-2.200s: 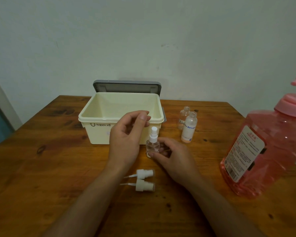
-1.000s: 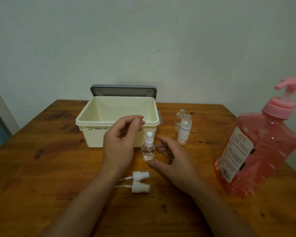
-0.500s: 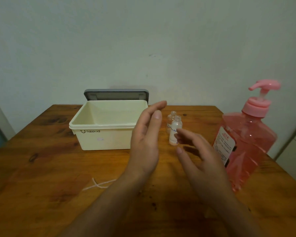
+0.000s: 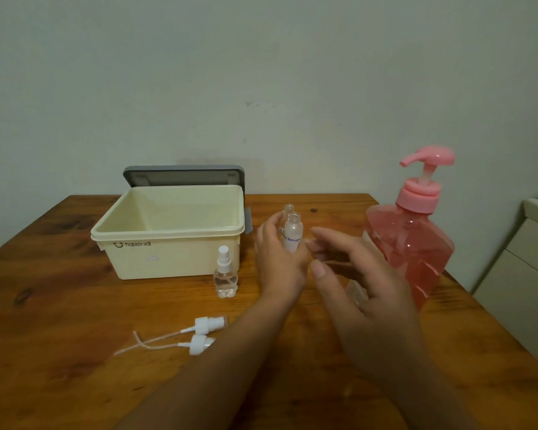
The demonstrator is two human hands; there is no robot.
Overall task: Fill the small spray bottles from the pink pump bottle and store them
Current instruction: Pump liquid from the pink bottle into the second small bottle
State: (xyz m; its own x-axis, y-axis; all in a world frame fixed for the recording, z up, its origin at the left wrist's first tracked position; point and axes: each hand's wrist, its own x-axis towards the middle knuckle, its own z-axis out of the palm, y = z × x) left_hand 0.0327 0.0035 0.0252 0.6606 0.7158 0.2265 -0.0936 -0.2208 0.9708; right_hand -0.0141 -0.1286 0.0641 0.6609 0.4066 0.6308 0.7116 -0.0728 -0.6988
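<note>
change: my hands have left the capped spray bottle (image 4: 225,276) and are now at the labelled bottle (image 4: 292,240)
left hand (image 4: 277,262): fingers alongside the labelled bottle; grip, cannot tell
right hand (image 4: 354,274): loosely spread, holds nothing
labelled bottle: on counter (image 4: 75,367) right of box (image 4: 168,256), axis vertical, open neck up

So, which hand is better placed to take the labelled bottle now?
Left. The left hand is right at the labelled bottle; the right hand hovers open beside it, nearer the pump bottle.
</note>
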